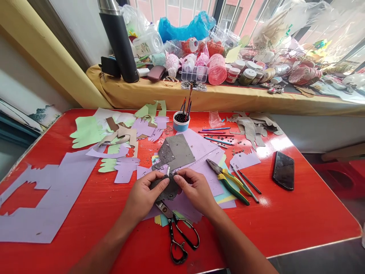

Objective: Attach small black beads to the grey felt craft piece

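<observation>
While the left hand (151, 188) and right hand (193, 186) pinched one dark grey piece (170, 189) mid-table, one pair of scissors (170, 217) lay near, one pair of pliers (225, 178) and one phone (283, 171) right; green marks on a far-right bag (272, 33) were unreadable.

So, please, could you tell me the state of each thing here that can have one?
Dark piece: held by left hand and right hand
Scissors: lying down, blade tips hidden
Pliers: lying down, handles apart
Phone: lying down, screen dark
Round tub: open, sticks standing inside
Black flask: upright, top out of view
Blue bag: crumpled
</observation>
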Demonstrator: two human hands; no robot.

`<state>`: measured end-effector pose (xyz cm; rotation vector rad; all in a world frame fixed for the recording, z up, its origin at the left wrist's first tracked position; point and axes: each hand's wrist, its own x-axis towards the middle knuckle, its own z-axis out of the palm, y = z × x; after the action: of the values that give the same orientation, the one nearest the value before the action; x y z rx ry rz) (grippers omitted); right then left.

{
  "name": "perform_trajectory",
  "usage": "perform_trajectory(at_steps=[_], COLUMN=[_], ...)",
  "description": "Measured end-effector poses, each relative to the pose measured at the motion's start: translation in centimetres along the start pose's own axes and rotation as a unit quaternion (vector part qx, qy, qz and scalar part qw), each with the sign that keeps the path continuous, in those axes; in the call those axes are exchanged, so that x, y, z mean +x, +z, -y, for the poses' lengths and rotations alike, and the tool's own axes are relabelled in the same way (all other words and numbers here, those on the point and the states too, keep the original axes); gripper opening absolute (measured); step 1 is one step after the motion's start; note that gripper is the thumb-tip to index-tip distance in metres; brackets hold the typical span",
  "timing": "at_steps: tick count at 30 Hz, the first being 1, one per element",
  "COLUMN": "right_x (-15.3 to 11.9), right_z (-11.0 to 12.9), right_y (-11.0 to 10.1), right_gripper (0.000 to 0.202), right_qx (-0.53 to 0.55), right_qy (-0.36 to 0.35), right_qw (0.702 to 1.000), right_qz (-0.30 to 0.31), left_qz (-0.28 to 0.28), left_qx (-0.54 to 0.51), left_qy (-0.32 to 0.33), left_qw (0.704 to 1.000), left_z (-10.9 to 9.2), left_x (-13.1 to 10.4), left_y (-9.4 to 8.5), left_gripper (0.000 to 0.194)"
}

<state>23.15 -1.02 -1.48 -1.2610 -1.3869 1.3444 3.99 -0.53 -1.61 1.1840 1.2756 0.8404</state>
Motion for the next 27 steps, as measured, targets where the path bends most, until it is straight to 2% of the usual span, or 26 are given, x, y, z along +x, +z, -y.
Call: perform_trajectory(at_steps=[5, 11, 15, 17, 20, 23, 27], right_x=[0.0, 0.0, 0.0, 0.2, 0.5, 1.0, 2.0], right_z=[-0.2, -0.1, 0.6, 1.1, 1.6, 1.6, 0.6], right_y=[0.2, 0.3, -0.8, -2.4, -6.1, -10.8, -16.3], right_gripper=[0.016, 0.014, 0.013, 0.015, 0.020, 0.023, 0.022], right_qx=[-0.077, -0.096, -0.142, -0.154, -0.189, -0.307, -0.375], right_qy=[-0.027, -0.019, -0.027, -0.030, -0.034, -0.021, 0.006], right_qw=[0.997, 0.995, 0.990, 0.987, 0.976, 0.938, 0.902], right_qz=[-0.013, -0.006, 0.001, -0.027, -0.099, -0.161, -0.215], left_qz=[-0.004, -0.041, -0.060, -0.070, -0.076, -0.076, -0.075], left_qx=[0.026, -0.003, 0.064, 0.112, 0.153, 0.169, 0.182], left_qy=[-0.002, -0.035, -0.025, -0.014, -0.010, -0.012, -0.012], left_qw=[1.000, 0.999, 0.996, 0.991, 0.985, 0.983, 0.980], left_z=[0.2, 1.1, 1.4, 1.4, 1.5, 1.8, 2.4], left_x=[0.0, 0.7, 0.8, 0.6, 0.3, 0.3, 0.6], left_y=[0.0, -0.7, -0.6, -0.5, -0.4, -0.4, -0.4], left_gripper=[0.034, 0.046, 0.047, 0.044, 0.045, 0.047, 0.047])
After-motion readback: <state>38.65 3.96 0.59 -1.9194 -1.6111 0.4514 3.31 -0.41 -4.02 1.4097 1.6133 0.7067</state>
